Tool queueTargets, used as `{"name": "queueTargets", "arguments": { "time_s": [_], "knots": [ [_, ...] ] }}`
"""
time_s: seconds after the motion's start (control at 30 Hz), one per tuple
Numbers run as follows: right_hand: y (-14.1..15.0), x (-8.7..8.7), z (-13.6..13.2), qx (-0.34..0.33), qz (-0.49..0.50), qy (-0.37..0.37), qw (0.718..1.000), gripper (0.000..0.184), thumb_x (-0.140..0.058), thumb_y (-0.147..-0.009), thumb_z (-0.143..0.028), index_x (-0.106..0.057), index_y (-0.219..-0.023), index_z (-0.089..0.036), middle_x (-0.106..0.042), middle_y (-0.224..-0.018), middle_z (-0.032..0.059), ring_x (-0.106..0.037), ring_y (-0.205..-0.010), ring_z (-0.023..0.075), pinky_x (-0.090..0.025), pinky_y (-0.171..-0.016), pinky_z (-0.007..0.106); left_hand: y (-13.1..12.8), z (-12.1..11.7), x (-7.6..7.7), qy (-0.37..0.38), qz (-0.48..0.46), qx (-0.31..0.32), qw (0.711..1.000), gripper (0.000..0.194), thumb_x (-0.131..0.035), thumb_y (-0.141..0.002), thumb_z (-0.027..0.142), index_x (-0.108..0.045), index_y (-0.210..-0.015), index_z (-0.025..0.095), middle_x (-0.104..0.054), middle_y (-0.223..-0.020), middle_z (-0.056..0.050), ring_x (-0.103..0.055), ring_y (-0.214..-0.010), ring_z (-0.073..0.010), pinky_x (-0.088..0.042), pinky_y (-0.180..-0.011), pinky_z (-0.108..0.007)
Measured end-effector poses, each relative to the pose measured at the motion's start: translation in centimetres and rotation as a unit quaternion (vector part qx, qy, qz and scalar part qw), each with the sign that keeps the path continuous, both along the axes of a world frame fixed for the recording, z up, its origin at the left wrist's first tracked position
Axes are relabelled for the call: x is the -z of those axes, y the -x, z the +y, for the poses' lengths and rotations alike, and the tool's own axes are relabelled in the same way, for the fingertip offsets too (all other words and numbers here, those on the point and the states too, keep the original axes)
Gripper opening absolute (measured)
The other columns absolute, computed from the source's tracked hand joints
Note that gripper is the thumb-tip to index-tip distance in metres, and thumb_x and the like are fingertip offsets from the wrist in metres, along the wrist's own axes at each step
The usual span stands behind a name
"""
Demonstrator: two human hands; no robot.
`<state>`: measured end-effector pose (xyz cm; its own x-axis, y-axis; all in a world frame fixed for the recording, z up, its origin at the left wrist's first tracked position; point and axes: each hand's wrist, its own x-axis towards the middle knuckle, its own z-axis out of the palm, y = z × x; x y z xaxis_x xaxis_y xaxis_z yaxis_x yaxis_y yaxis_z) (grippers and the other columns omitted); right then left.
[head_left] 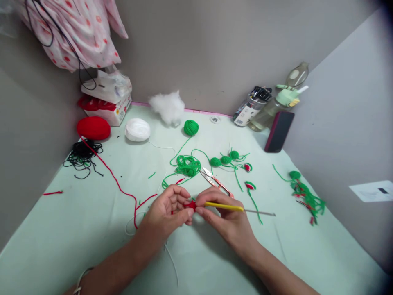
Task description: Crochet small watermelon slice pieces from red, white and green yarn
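Observation:
Between the fingertips of both hands is a small red crochet piece (190,204), partly covered by the fingers. My left hand (172,207) pinches it from the left, its fingers curled. A yellow-handled crochet hook (225,206) lies in the closed grip of my right hand (229,215), its bare metal end pointing right. Red yarn (118,184) runs from the red yarn ball (93,128) towards my left hand. Just beyond my right hand rest thread snips (216,181) with orange handles. Near them is a loose tangle of green yarn (188,165).
Behind are a white yarn ball (137,129), stuffing (168,107) and a green yarn ball (190,128). Green crocheted balls (226,159) and small watermelon-like pieces (250,185) lie right of centre. A phone (279,132) leans near a bottle (264,114). Black yarn (82,153) lies left.

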<state>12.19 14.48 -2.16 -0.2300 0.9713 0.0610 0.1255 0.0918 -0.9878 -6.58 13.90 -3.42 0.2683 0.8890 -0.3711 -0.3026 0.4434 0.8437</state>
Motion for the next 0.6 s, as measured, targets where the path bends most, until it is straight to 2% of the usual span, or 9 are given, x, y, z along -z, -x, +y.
{"name": "queueTargets", "arguments": {
  "time_s": [0.1,0.2,0.33,0.43,0.6],
  "knots": [
    [0.0,0.2,0.2,0.009,0.084,0.157,0.984,0.023,-0.089,-0.084,-0.039,-0.075,-0.084,-0.021,-0.072,-0.076,0.0014,-0.068,-0.071,0.0165,-0.057,-0.068,0.029,-0.2,-0.1,0.5,-0.018,-0.009,-0.001,1.0,0.028,-0.082,-0.075,0.022,-0.062,-0.094,0.021,-0.071,-0.079,0.003,-0.064,-0.067,-0.0126,-0.051,-0.066,-0.028],
    [0.1,0.6,0.4,-0.001,0.163,0.238,0.958,0.03,-0.093,-0.078,-0.041,-0.072,-0.084,-0.02,-0.071,-0.069,-0.0005,-0.069,-0.068,0.0162,-0.056,-0.071,0.03,-0.3,-0.3,1.1,-0.021,-0.02,-0.005,1.0,0.028,-0.082,-0.077,0.021,-0.062,-0.095,0.022,-0.073,-0.082,0.0,-0.067,-0.076,-0.0158,-0.054,-0.072,-0.03],
    [0.6,0.6,0.2,0.026,0.179,0.225,0.957,0.03,-0.098,-0.072,-0.037,-0.075,-0.08,-0.02,-0.07,-0.071,-0.0013,-0.064,-0.066,0.013,-0.054,-0.067,0.026,-0.2,-0.5,1.0,-0.014,-0.01,-0.026,1.0,0.03,-0.087,-0.08,0.028,-0.066,-0.1,0.021,-0.071,-0.091,-0.001,-0.068,-0.089,-0.0177,-0.056,-0.081,-0.031],
    [1.0,0.3,0.0,0.024,0.175,0.198,0.964,0.026,-0.097,-0.074,-0.036,-0.077,-0.081,-0.022,-0.069,-0.074,-0.0011,-0.063,-0.068,0.0129,-0.053,-0.067,0.025,-0.2,-0.4,0.5,0.003,-0.001,-0.038,0.999,0.03,-0.087,-0.08,0.03,-0.067,-0.099,0.02,-0.07,-0.091,0.0,-0.067,-0.087,-0.0162,-0.055,-0.081,-0.03],
    [1.1,-0.1,-0.1,0.038,0.11,0.161,0.98,0.024,-0.099,-0.069,-0.033,-0.079,-0.076,-0.022,-0.067,-0.08,-0.0007,-0.058,-0.07,0.0127,-0.049,-0.066,0.026,-0.4,-0.5,0.1,0.007,0.016,-0.059,0.998,0.035,-0.09,-0.074,0.026,-0.068,-0.1,0.019,-0.07,-0.094,-0.001,-0.067,-0.092,-0.017,-0.054,-0.086,-0.03]
  ]
}}
